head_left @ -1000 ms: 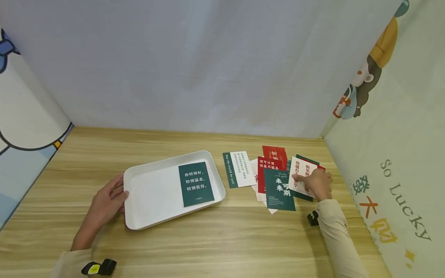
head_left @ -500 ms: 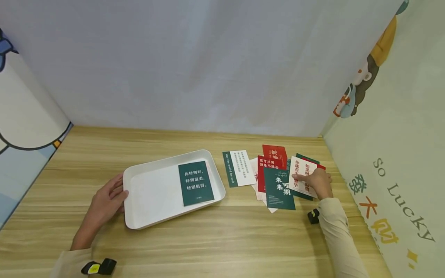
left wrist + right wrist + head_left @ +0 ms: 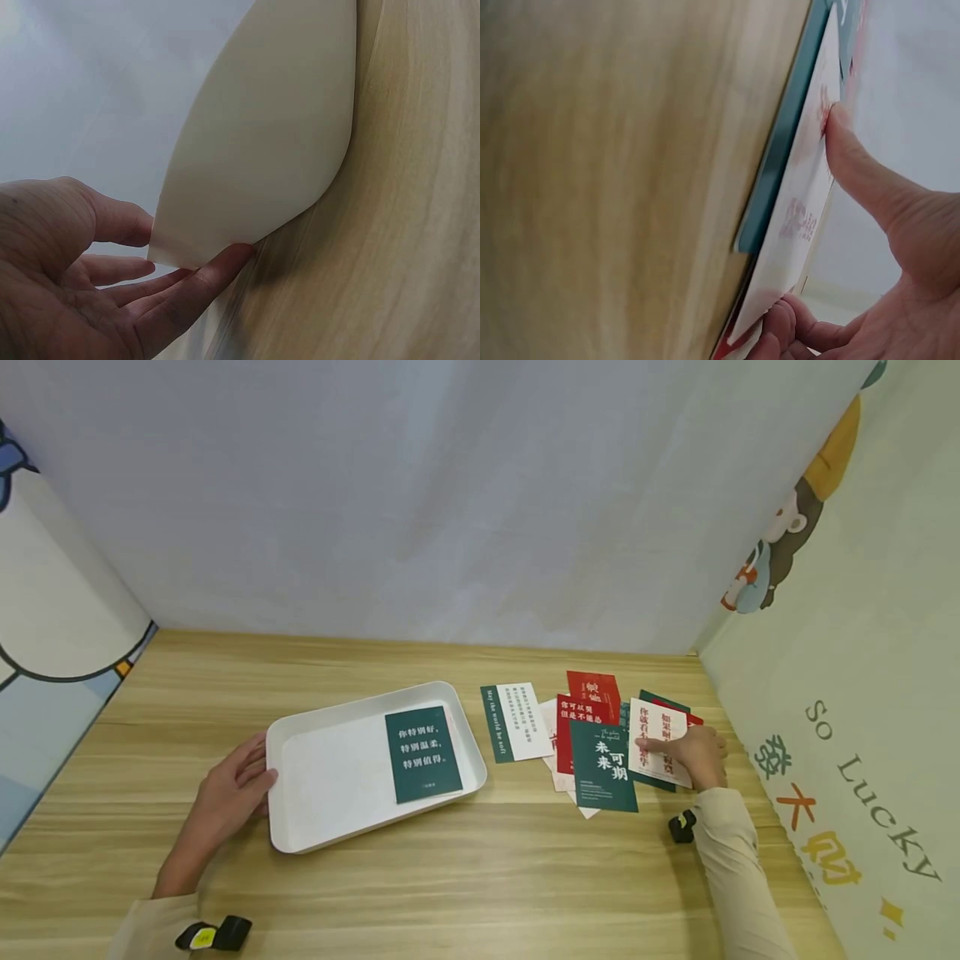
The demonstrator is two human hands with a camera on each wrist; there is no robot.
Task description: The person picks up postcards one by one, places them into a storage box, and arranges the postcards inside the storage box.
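My left hand [image 3: 232, 789] grips the left end of a white rectangular tray [image 3: 322, 810]. Its thumb lies at the rim and the fingers against the outer wall [image 3: 262, 127] in the left wrist view. A dark green card [image 3: 423, 785] with white writing lies in the tray's right part, over a paler edge. At the right, my right hand [image 3: 693, 758] pinches a white card [image 3: 656, 766] with red writing. The thumb [image 3: 855, 154] presses on its face, while the other fingers curl at its edge. Green and red cards lie partly hidden beneath it.
Several overlapping cards, among them a green one [image 3: 603, 777] and a red one [image 3: 590, 687], lie left of the right hand. A green-and-white card [image 3: 525, 727] sits nearer the tray. Hanging cloths border the wooden table [image 3: 480, 885] at the back and sides.
My right hand has shifted slightly to the right, and the white card has moved with it. The left hand and the tray have stayed in place.
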